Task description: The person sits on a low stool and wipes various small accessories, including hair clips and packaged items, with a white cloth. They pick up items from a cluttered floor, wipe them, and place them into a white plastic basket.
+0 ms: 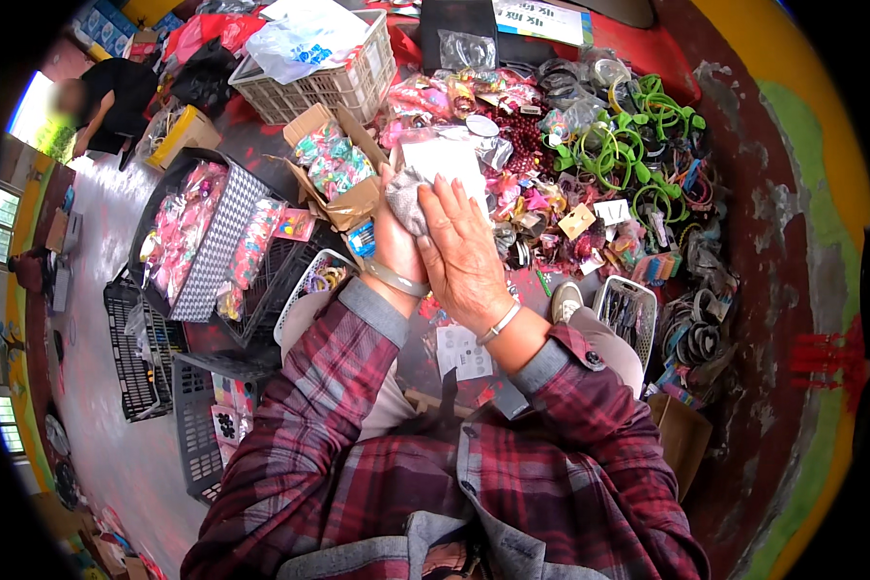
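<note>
My left hand (392,235) is in front of me, beneath a crumpled grey cloth (408,201), partly wrapped round it; most of its fingers are hidden. Over the cloth's right side lies my right hand (469,263), flat, with fingers stretched out and pointing away from me. Just beyond the fingertips is a white flat sheet or packet (445,155), which looks to be in clear plastic; whether my left hand also supports it I cannot tell. A bangle circles my left wrist and a bracelet my right.
A heap of hair accessories and trinkets (551,184) spreads ahead and right, with green coils (614,150). Left stand a carton of packets (338,169), a checked bin (203,242) and black crates (198,425). A white basket (628,300) sits right. Another person (116,101) bends far left.
</note>
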`<move>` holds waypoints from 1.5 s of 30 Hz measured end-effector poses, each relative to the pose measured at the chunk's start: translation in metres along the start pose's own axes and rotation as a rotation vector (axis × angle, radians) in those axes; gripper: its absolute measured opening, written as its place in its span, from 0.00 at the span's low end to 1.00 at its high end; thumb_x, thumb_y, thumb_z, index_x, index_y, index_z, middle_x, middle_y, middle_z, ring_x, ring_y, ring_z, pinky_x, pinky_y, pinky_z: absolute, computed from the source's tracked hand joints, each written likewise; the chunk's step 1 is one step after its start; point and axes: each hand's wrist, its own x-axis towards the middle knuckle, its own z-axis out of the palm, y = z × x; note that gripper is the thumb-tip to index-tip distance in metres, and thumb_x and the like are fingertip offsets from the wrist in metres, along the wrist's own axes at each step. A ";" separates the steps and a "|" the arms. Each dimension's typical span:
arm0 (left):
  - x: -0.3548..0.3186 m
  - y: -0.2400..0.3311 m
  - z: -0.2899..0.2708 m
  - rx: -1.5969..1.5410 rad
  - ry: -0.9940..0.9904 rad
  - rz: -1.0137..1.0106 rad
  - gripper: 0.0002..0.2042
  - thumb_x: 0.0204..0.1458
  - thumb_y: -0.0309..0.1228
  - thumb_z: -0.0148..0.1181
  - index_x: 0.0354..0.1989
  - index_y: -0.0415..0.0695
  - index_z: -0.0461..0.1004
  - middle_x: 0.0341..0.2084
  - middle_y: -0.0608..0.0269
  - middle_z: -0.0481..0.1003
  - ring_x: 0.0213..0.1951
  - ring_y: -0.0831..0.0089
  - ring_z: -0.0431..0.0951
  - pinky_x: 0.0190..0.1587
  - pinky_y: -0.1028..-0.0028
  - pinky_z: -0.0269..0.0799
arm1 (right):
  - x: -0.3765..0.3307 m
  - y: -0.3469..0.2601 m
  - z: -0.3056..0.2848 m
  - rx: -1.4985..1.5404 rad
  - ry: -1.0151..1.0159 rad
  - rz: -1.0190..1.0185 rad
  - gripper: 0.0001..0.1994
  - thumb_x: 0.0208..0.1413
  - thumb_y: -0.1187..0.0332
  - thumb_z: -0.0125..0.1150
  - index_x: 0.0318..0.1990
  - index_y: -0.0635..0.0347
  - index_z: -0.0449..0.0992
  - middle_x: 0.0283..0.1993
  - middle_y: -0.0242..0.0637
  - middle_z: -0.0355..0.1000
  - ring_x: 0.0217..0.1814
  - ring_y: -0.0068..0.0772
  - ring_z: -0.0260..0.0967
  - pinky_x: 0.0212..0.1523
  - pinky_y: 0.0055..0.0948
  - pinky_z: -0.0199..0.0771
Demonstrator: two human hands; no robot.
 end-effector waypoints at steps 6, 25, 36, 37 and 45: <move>0.001 -0.014 0.020 -0.111 0.057 -0.134 0.33 0.56 0.58 0.29 0.59 0.41 0.56 0.56 0.57 0.62 0.57 0.63 0.62 0.61 0.66 0.53 | 0.019 0.038 -0.013 -0.075 0.109 0.133 0.23 0.56 0.68 0.45 0.59 0.64 0.57 0.62 0.52 0.53 0.67 0.51 0.46 0.64 0.45 0.45; 0.007 -0.009 0.001 0.213 0.297 0.063 0.31 0.56 0.56 0.34 0.55 0.43 0.62 0.50 0.54 0.67 0.53 0.62 0.66 0.58 0.64 0.59 | -0.001 0.017 -0.001 0.022 0.050 -0.018 0.24 0.52 0.71 0.50 0.58 0.66 0.59 0.61 0.56 0.54 0.63 0.55 0.51 0.62 0.45 0.50; -0.005 -0.022 -0.001 0.164 0.108 -0.245 0.22 0.55 0.37 0.49 0.56 0.41 0.59 0.48 0.56 0.68 0.49 0.64 0.69 0.52 0.64 0.65 | 0.017 0.081 -0.014 0.252 0.168 0.519 0.18 0.58 0.66 0.43 0.53 0.65 0.66 0.50 0.51 0.67 0.51 0.48 0.66 0.51 0.36 0.64; -0.002 -0.020 0.001 0.174 0.108 -0.245 0.21 0.54 0.35 0.51 0.55 0.40 0.60 0.47 0.56 0.69 0.48 0.64 0.70 0.51 0.64 0.66 | 0.017 0.087 -0.016 0.321 0.160 0.619 0.17 0.58 0.66 0.44 0.51 0.66 0.67 0.45 0.48 0.71 0.45 0.46 0.70 0.46 0.34 0.68; 0.001 0.007 0.008 0.082 0.163 -0.059 0.20 0.55 0.34 0.48 0.54 0.36 0.61 0.48 0.54 0.68 0.50 0.62 0.70 0.51 0.62 0.68 | 0.012 0.094 -0.040 1.339 0.068 1.126 0.14 0.57 0.59 0.50 0.42 0.59 0.72 0.30 0.31 0.71 0.24 0.23 0.65 0.20 0.21 0.66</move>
